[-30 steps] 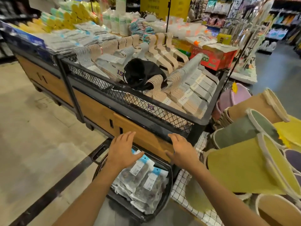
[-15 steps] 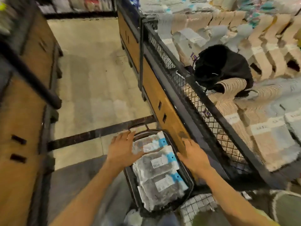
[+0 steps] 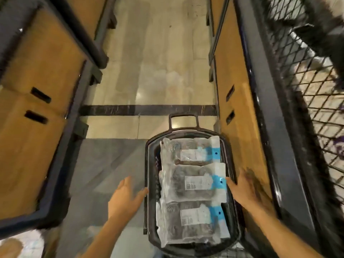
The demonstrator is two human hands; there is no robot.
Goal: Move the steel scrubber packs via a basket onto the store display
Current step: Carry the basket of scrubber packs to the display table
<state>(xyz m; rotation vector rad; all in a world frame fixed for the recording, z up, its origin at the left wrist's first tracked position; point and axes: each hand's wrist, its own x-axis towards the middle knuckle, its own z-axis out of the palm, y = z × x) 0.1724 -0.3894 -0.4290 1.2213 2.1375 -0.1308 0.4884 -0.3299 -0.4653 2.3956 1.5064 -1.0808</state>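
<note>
Basket [image 3: 186, 130] on the aisle floor [image 3: 158, 81] holds 3 visible steel scrubber packs [image 3: 193, 183], loaded but seemingly not yet moved to the display [image 3: 242, 127] alongside, while left hand [image 3: 126, 196] and right hand [image 3: 243, 187], fingers spread and empty, flank its rim.

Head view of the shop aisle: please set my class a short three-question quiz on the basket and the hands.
1. True or false: the basket is empty.
2. How many steel scrubber packs show on top in the basket?
3. The left hand is: A) pinching a pack; B) open beside the basket's left rim; C) out of view.
Key: 1 false; 2 three; 3 B.
</note>
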